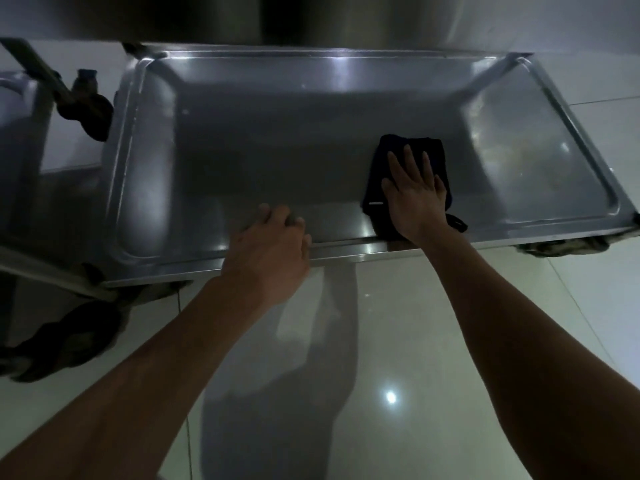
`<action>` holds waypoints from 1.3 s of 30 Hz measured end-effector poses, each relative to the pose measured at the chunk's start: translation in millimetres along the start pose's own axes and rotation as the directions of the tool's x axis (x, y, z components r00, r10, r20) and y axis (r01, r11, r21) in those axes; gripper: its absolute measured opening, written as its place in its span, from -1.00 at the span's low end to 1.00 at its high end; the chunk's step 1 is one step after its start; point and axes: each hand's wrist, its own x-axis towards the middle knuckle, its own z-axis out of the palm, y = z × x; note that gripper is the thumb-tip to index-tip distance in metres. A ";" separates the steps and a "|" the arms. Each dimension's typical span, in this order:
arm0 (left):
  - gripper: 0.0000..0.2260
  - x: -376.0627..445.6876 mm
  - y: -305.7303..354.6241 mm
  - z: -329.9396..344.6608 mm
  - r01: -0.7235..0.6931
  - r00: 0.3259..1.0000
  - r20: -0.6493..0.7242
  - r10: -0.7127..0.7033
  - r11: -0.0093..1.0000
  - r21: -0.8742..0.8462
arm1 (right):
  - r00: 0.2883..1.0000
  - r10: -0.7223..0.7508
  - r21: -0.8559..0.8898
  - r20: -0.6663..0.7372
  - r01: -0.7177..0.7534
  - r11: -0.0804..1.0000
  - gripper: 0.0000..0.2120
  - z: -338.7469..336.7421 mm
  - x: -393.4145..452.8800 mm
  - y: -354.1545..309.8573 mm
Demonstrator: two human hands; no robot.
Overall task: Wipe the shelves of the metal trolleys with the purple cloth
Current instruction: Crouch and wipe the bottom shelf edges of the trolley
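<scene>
Lying under right hand: purple cloth.

A single head-worn view looks steeply down and forward from close above. The right hand, flat on the cloth, sits just right of centre; the trolley shelf fills the upper half, tiled floor below.

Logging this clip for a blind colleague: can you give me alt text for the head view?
A right hand presses a dark cloth flat on a metal trolley shelf, near its front edge. The left hand grips the shelf's front rim, above a glossy tiled floor.
</scene>
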 end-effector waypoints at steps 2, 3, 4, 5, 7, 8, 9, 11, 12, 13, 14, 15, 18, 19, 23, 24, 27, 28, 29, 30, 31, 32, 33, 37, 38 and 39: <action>-0.70 -2.0 -7.8 -2.4 -0.012 1.000 0.008 0.013 0.996 -0.090 | 0.999 -0.043 0.000 -0.002 0.043 0.999 -0.46 7.2 -2.8 -24.6; -0.71 -6.2 -14.5 -5.9 0.005 1.000 -0.003 -0.005 0.990 -0.138 | 0.998 -0.065 0.003 -0.006 0.065 0.998 -0.46 10.2 -3.4 -37.8; -0.72 -13.3 -23.7 -9.7 0.036 0.999 -0.029 -0.042 0.986 -0.165 | 0.996 -0.086 0.015 -0.009 0.086 0.996 -0.46 13.1 -4.1 -50.6; -0.72 -23.2 -35.1 -13.9 0.077 0.993 -0.075 -0.090 0.983 -0.168 | 0.994 -0.105 0.036 -0.013 0.105 0.994 -0.46 15.9 -5.1 -62.8; -0.71 -45.2 -61.0 -23.5 0.151 0.969 -0.175 -0.176 0.978 -0.145 | 0.991 -0.134 0.082 -0.022 0.135 0.987 -0.45 21.4 -6.8 -85.9; -0.70 -56.1 -74.0 -27.9 0.187 0.958 -0.195 -0.212 0.972 -0.141 | 0.988 -0.150 0.104 -0.023 0.151 0.983 -0.43 24.4 -7.9 -98.3; -0.68 -65.4 -86.5 -30.7 0.221 0.950 -0.197 -0.244 0.967 -0.130 | 0.986 -0.166 0.125 -0.023 0.168 0.978 -0.42 27.7 -8.9 -111.0; -0.69 -80.4 -105.2 -30.6 0.288 0.937 -0.172 -0.305 0.950 -0.120 | 0.981 -0.190 0.165 -0.028 0.192 0.968 -0.45 34.8 -10.1 -137.7; -0.73 -85.9 -111.0 -28.4 0.303 0.932 -0.167 -0.323 0.944 -0.135 | 0.979 -0.199 0.178 -0.031 0.202 0.963 -0.48 38.6 -10.6 -151.1; -0.79 -89.5 -115.2 -25.8 0.297 0.930 -0.177 -0.321 0.943 -0.150 | 0.976 -0.216 0.176 -0.032 0.218 0.960 -0.50 42.2 -10.5 -164.1; -0.83 -91.3 -118.1 -23.0 0.282 0.933 -0.189 -0.308 0.948 -0.151 | 0.970 -0.243 0.156 -0.028 0.245 0.957 -0.52 46.2 -10.0 -176.7; -0.84 -92.0 -121.0 -21.8 0.268 0.937 -0.191 -0.291 0.953 -0.139 | 0.960 -0.279 0.123 -0.018 0.279 0.952 -0.51 50.6 -9.7 -189.2; -0.71 -93.6 -129.8 -25.2 0.214 0.957 -0.181 -0.226 0.973 -0.084 | 0.924 -0.381 0.057 0.012 0.380 0.923 -0.49 63.7 -9.7 -226.2; -0.63 -95.9 -130.4 -27.0 0.191 0.966 -0.166 -0.197 0.980 -0.056 | 0.913 -0.408 0.058 0.023 0.406 0.912 -0.49 67.3 -8.9 -239.7; -0.55 -105.6 -133.0 -22.0 0.167 0.986 -0.018 -0.166 0.984 0.069 | 0.836 -0.535 0.087 0.125 0.528 0.845 -0.49 84.8 -4.6 -302.2; -0.53 -107.0 -133.0 -18.4 0.170 0.985 -0.008 -0.170 0.984 0.054 | 0.812 -0.564 0.098 0.151 0.555 0.826 -0.49 89.1 -3.3 -316.3; -0.48 -107.1 -132.9 -12.3 0.182 0.983 0.007 -0.182 0.983 0.038 | 0.789 -0.592 0.110 0.166 0.581 0.806 -0.48 99.9 3.0 -340.5; -0.47 -106.6 -132.7 -11.6 0.179 0.984 0.005 -0.180 0.983 0.045 | 0.792 -0.590 0.103 0.157 0.580 0.808 -0.48 102.0 4.7 -341.8; -0.47 -106.2 -133.5 -11.5 0.179 0.984 0.002 -0.179 0.982 0.056 | 0.793 -0.593 0.090 0.139 0.586 0.805 -0.49 103.5 5.9 -342.4; -0.47 -105.9 -135.2 -11.8 0.179 0.984 0.001 -0.180 0.982 0.063 | 0.790 -0.601 0.078 0.120 0.596 0.799 -0.49 104.7 7.0 -342.5; -0.46 -105.4 -136.3 -12.2 0.178 0.984 0.003 -0.178 0.982 0.067 | 0.790 -0.604 0.065 0.109 0.601 0.797 -0.49 104.9 8.5 -341.8; -0.46 -104.8 -137.0 -12.4 0.175 0.984 0.002 -0.176 0.982 0.071 | 0.788 -0.606 0.053 0.105 0.604 0.795 -0.50 104.2 12.3 -341.6; -0.46 -104.5 -137.4 -12.7 0.175 0.985 0.001 -0.175 0.982 0.077 | 0.786 -0.608 0.033 0.114 0.609 0.793 -0.50 103.0 18.7 -341.8; -0.44 -104.3 -134.8 -11.2 0.163 0.986 0.010 -0.165 0.982 0.092 | 0.775 -0.588 -0.077 0.231 0.617 0.783 -0.50 90.6 46.0 -329.1; -0.43 -104.8 -133.5 -10.4 0.160 0.987 0.011 -0.162 0.982 0.100 | 0.782 -0.579 -0.070 0.231 0.607 0.792 -0.50 86.4 46.2 -322.2; -0.42 -105.8 -132.1 -9.6 0.158 0.987 0.012 -0.161 0.982 0.103 | 0.794 -0.567 -0.039 0.218 0.588 0.808 -0.50 82.5 42.8 -313.8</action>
